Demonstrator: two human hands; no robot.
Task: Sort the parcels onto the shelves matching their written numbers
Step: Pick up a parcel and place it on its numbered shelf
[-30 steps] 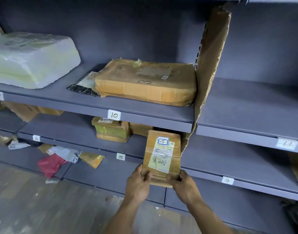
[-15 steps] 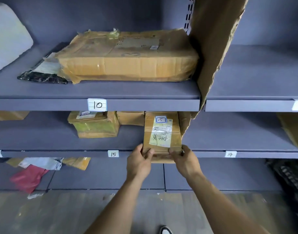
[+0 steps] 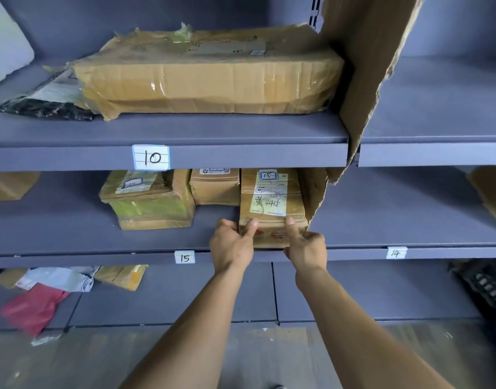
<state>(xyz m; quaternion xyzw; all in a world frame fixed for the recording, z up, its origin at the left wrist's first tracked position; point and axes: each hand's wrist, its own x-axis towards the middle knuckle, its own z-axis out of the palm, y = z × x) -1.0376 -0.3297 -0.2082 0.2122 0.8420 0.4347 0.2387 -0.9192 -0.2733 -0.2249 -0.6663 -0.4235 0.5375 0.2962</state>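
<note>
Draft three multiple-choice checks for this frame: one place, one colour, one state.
1. Where does the parcel marked 15 lie?
A) bay tagged 10
B) bay tagged 15
C) bay tagged 14

2. What colour is the soft bag at bottom left?
A) red
B) blue
C) green

3. How is the parcel held?
A) by one hand only
B) by left hand and right hand together
C) by neither hand

Answers:
1 B: it lies just above the 15 tag, directly left of the cardboard divider.
2 A: it is plainly red.
3 B: each hand pinches the near end, thumb on top.
</note>
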